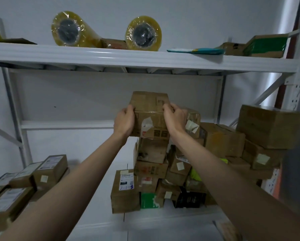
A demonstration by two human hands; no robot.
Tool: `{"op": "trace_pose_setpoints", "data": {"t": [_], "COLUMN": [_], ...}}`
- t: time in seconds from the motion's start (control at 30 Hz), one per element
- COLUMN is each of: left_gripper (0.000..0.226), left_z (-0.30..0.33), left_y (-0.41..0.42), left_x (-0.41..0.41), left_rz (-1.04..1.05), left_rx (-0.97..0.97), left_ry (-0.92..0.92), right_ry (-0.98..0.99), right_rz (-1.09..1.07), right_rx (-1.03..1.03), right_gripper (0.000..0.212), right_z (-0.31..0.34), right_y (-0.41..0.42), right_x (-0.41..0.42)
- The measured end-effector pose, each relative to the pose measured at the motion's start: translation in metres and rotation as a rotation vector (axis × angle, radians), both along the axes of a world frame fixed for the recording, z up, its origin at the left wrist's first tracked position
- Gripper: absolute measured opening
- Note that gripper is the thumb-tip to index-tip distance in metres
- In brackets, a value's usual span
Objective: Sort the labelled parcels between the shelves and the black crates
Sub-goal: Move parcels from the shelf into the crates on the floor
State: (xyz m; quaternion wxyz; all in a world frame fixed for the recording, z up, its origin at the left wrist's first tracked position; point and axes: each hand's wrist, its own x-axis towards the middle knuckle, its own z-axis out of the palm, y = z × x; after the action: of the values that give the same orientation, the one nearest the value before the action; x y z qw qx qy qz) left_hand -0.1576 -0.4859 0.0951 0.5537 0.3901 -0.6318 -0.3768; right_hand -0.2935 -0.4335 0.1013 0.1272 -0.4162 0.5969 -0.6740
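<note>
Both hands are up at the top of the stack of parcels (152, 164) that stands near the middle of the lower shelf (163, 221), toward its back edge. The left hand (124, 120) grips the left end of the cardboard box (150, 117) at the top, fingers curled over its upper edge. The right hand (175, 119) grips the same box further right, fingers hooked over the top and thumb on the near face. The box's long axis runs left to right, parallel with the shelf's front edge, so the hands sit at either end of it, about equally near. It seems to rest on the box below, or is held just above it; I cannot tell which. A second small box (149, 100) sits directly behind or on top of it, touching the fingertips. Either way, the box would come straight back toward the person, and the upper shelf (111, 57) leaves room overhead.
</note>
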Motion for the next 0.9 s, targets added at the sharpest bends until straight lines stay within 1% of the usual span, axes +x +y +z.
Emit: {"op": "trace_pose_setpoints", "data": {"t": [0.1,0.2,0.27,0.33,0.4,0.47,0.5,0.57,0.63,0.73,0.9], "left_gripper": [0.035,0.029,0.031,0.039,0.039,0.038,0.043,0.052,0.055,0.051,0.046], "left_z": [-0.019,-0.036,-0.048,-0.061,-0.075,-0.088,-0.093,-0.099,-0.100,-0.093,-0.076], "left_y": [0.018,0.030,0.038,0.043,0.040,0.036,0.037,0.046,0.058,0.077,0.098], "left_x": [0.019,0.039,0.051,0.060,0.065,0.066,0.065,0.060,0.055,0.046,0.033], "left_rz": [-0.014,0.010,0.000,-0.014,-0.004,-0.032,-0.107,-0.324,-0.428,-0.419,-0.276], "left_rx": [-0.015,-0.041,-0.057,-0.063,-0.071,0.004,0.074,0.180,0.218,0.223,0.172], "left_ry": [0.065,0.084,0.092,0.136,0.142,0.098,0.095,0.184,0.276,0.326,0.301], "right_ry": [-0.103,-0.168,-0.240,-0.340,-0.470,-0.589,-0.634,-0.687,-0.677,-0.589,-0.229], "right_rz": [0.120,0.171,0.188,0.193,0.227,0.242,0.233,0.205,0.206,0.226,0.146], "right_rx": [-0.058,-0.074,-0.098,-0.112,-0.126,-0.153,-0.160,-0.169,-0.170,-0.155,-0.179], "right_gripper": [0.054,0.054,0.046,0.040,0.023,0.014,0.020,0.042,0.050,0.051,0.038], "right_z": [-0.018,-0.037,-0.052,-0.068,-0.088,-0.104,-0.109,-0.117,-0.121,-0.120,-0.107], "right_y": [0.015,0.026,0.030,0.038,0.042,0.050,0.057,0.066,0.075,0.086,0.098], "right_x": [0.024,0.039,0.043,0.046,0.046,0.048,0.050,0.049,0.042,0.029,0.013]}}
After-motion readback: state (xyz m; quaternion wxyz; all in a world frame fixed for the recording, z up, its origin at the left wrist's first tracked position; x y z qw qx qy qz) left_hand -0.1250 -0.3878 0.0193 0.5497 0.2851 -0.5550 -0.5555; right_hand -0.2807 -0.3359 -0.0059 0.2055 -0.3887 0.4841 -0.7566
